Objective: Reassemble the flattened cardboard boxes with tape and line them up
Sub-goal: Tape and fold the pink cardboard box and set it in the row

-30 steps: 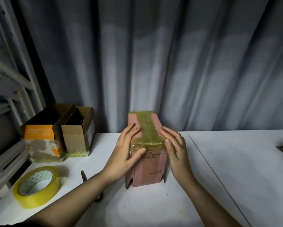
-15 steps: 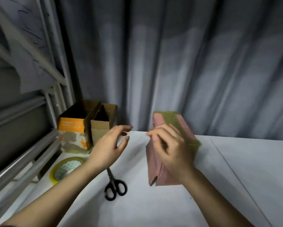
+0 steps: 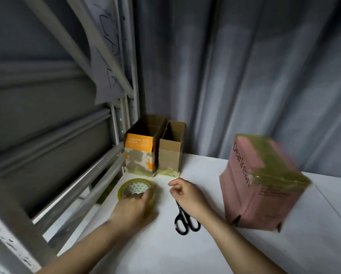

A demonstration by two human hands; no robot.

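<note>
Now my left hand (image 3: 133,207) grips the tape roll (image 3: 136,189), my right hand (image 3: 187,194) loosely curled, holding nothing.
Right of the scissors (image 3: 186,221) stands the taped pink box (image 3: 262,186), its side reading "Dearlrean", last letters uncertain; behind them, an orange-labelled box (image 3: 139,153) touches a plain brown box (image 3: 170,153).

Bare table (image 3: 205,169) gap separates brown box (image 3: 170,155) and pink box (image 3: 264,190).
</note>
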